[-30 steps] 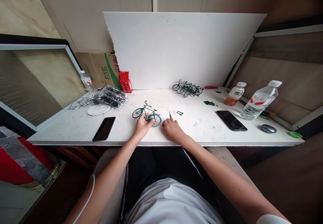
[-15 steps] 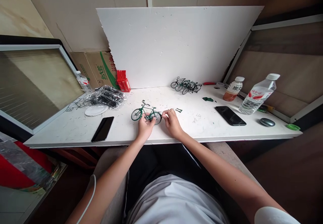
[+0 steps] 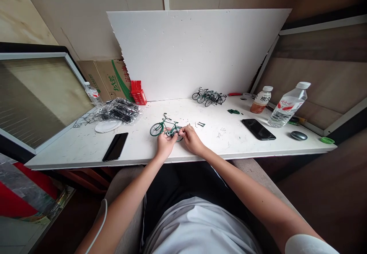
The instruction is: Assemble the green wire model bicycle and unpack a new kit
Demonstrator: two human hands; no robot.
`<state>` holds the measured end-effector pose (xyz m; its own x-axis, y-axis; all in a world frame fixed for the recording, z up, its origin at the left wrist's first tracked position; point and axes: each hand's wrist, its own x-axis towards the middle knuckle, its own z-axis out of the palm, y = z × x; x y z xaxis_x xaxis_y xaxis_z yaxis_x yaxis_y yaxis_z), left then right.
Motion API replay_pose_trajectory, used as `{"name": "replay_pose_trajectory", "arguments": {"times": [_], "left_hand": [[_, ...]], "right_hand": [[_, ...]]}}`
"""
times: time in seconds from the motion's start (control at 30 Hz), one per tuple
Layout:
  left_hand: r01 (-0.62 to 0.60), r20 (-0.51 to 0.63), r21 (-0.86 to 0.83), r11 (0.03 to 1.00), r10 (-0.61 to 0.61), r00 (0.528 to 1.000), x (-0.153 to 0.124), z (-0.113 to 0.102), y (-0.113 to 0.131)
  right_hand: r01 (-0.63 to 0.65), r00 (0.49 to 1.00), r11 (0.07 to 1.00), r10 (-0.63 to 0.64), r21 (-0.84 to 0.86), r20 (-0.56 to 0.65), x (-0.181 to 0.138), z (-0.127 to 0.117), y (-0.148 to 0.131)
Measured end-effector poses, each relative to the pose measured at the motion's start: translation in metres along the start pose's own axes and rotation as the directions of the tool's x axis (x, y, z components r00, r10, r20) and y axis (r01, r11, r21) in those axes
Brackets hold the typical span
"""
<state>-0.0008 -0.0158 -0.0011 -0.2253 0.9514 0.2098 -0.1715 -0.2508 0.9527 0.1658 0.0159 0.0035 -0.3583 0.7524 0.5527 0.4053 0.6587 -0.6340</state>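
Note:
A small green model bicycle [image 3: 160, 126] stands on the white table [image 3: 200, 147] in front of me. My left hand [image 3: 164, 144] is closed on its frame near the rear wheel. My right hand [image 3: 191, 139] is beside it with thumb and fingers pinched at the rear wheel; what they pinch is too small to make out. Two tiny loose parts [image 3: 200, 124] lie just beyond my right hand.
Several finished model bicycles [image 3: 209, 96] stand at the back by a white foam board [image 3: 197, 51]. One black phone [image 3: 115, 146] lies on the left, another phone [image 3: 258, 128] on the right. Bagged parts [image 3: 120, 110], a white lid [image 3: 105, 126], a red box [image 3: 138, 92], two bottles [image 3: 283, 105], a mouse [image 3: 298, 135].
My right hand lifted off the table and moved left to the bicycle's rear wheel, pinching there. My left hand stayed on the bicycle. The camera shifted slightly.

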Motion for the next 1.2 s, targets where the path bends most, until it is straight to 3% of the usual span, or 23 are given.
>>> {"name": "replay_pose_trajectory", "arguments": {"times": [0.43,0.8,1.2], "left_hand": [[0.014,-0.040,0.027,1.000,-0.013,0.999,-0.0015,0.0012,0.0010],[-0.017,-0.067,0.002,1.000,0.017,0.998,-0.0055,0.0045,0.0022],[-0.026,-0.095,0.059,0.998,0.031,0.995,-0.0060,0.0047,0.0019]], "right_hand": [[0.008,1.000,0.999,-0.008,-0.031,0.001,0.0002,0.0021,0.0048],[-0.062,0.998,0.998,0.062,-0.009,-0.001,-0.0008,0.0002,0.0031],[0.002,0.999,1.000,-0.001,0.019,-0.050,-0.0021,0.0009,0.0034]]}}
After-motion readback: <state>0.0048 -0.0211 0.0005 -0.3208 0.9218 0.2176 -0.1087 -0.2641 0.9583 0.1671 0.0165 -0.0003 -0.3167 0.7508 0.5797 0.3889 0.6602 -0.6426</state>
